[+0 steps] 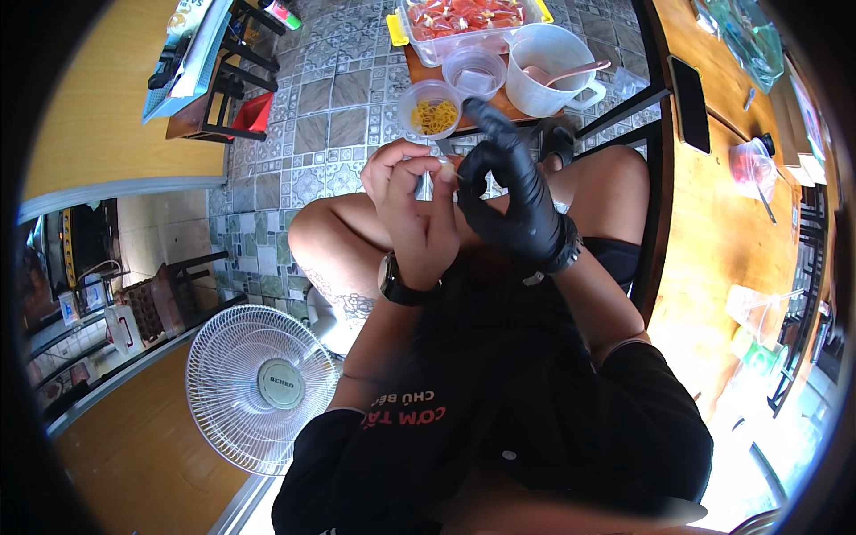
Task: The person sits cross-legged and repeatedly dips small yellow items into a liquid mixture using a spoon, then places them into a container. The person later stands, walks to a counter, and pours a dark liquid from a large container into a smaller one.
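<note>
My left hand [414,207], bare with a watch on the wrist, pinches the gathered neck of a small plastic bag [448,167], whose reddish contents are mostly hidden behind the fingers. Beside it my right hand [511,187], in a black glove, has its thumb and a finger close to the bag's neck; a thin strand, perhaps a rubber band, shows between the hands. Beyond them are a tub of yellow rubber bands [433,117], a clear round tub [474,72], a white plastic jug [545,80] with a pink spoon [578,71], and a box [428,50] of red-filled bags.
A wooden table [709,254] with a phone [689,103] and plastic cups runs along the right. A fan [261,388] stands at the lower left. A blue tray [190,60] lies on the upper left table, and a red container [253,115] is below it.
</note>
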A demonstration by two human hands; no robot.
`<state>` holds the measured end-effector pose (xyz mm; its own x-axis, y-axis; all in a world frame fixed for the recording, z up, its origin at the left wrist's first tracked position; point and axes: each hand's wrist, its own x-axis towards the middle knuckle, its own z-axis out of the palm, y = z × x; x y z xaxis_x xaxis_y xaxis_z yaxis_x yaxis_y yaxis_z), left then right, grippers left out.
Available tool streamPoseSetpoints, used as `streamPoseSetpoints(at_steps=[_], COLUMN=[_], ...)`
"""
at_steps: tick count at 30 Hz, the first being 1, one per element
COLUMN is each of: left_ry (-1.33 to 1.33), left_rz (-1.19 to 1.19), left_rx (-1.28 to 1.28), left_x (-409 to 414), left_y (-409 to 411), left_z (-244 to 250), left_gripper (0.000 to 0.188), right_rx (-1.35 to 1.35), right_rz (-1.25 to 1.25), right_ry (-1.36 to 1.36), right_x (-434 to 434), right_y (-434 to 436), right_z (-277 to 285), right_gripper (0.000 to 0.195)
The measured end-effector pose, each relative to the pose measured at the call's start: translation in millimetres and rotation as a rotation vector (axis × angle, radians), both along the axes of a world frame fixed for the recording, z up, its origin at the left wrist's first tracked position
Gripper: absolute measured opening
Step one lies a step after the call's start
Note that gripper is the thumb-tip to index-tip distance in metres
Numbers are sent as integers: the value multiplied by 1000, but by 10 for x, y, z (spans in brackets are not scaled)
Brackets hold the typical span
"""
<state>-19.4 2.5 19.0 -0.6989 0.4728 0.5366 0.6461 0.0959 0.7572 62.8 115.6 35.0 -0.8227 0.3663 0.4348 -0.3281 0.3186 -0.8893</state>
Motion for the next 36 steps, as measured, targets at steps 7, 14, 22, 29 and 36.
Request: streamPoseSetpoints(at_steps=[7, 14, 22, 29, 36], left_ry=[-755, 244, 284, -812, -142], left_rz=[-140, -75, -70, -173, -119], left_rx=[466, -77, -157, 468, 160], left_x=[107, -78, -75, 48, -47], left_y=[124, 21, -36, 78, 50], left_z=[-126, 163, 132, -196, 40], left_gripper=[9, 17, 17, 3, 8], right_rx=[-854, -445, -41, -148, -959], right_rz=[57, -166, -124, -30, -15], right_ry=[44, 13, 49, 36, 66], right_x=[71, 63, -67, 7, 73], right_y=[-69, 16, -3, -120, -17], right_z=[-148, 0, -41, -209, 10], right_gripper=[76, 96, 65, 46, 78])
